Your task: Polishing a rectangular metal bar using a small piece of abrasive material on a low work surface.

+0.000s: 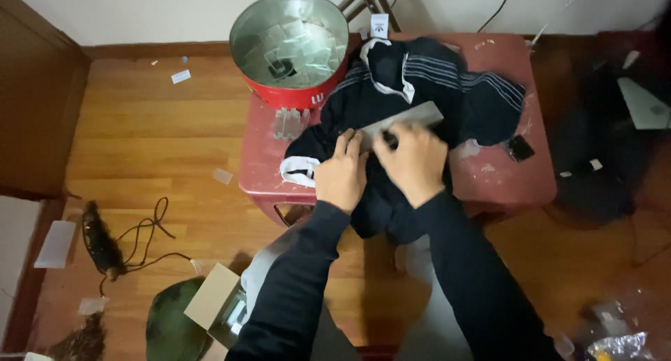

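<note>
A black garment with white stripes and a white collar [419, 81] lies crumpled on a low red table [503, 179]. A flat grey strip [409, 118] rests across the garment. My left hand [340, 172] presses down on the dark fabric near a white cuff [299, 171]. Just beside it, my right hand [414, 162] sits on the garment with its fingers curled over the near end of the grey strip. Both arms wear black sleeves. Whether the right hand truly grips the strip is unclear because of blur.
A round red tin [290, 43] holding clear packets stands at the table's back left corner. A small clear plastic piece [290, 122] lies beside it. On the wooden floor are a cable [143, 235], a cardboard box [213, 298], a green object [171, 326] and paper scraps.
</note>
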